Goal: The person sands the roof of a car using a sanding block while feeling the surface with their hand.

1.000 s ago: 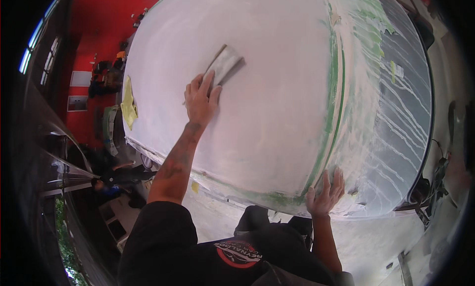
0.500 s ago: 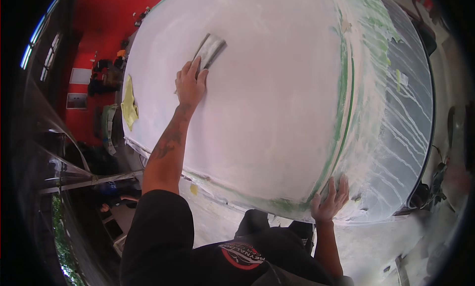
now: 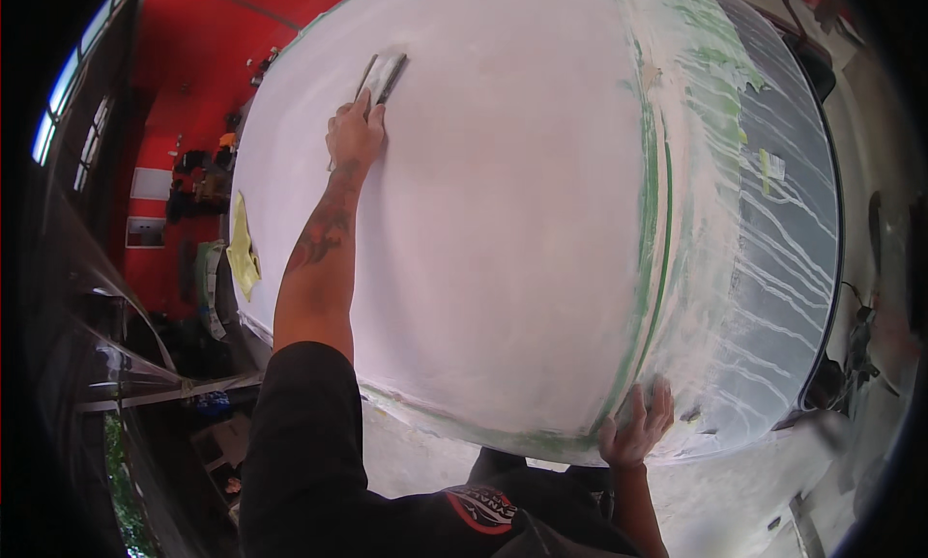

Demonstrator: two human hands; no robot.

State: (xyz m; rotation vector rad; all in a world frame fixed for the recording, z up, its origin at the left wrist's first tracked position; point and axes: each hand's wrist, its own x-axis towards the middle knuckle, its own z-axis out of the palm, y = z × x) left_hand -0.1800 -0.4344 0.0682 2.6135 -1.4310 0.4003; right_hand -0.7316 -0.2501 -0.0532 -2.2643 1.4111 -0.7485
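A broad, curved car panel (image 3: 493, 220) coated in pale pinkish white spreads out before me. My left hand (image 3: 355, 133) reaches far over it, its fingers wrapped around a long sanding block (image 3: 391, 75). The block is whitish with dark edges, lies tilted against the panel's surface and pokes out beyond my fingers; my hand covers part of it. At the panel's near right edge rests my right hand (image 3: 638, 428), fingers stretched out on the surface beside a green-edged seam (image 3: 660, 268). I see nothing held in it.
Right of the seam, grey glass (image 3: 788, 239) carries white drip streaks. A yellow cloth (image 3: 242, 249) lies on the panel's left edge. Beyond it are a red wall (image 3: 208, 56) and dark equipment (image 3: 198, 186). Clear plastic sheeting (image 3: 106, 268) hangs at left.
My left hand and the sanding block have slid farther away and slightly left over the panel. My right hand still rests at the near edge. The whole view has shifted slightly.
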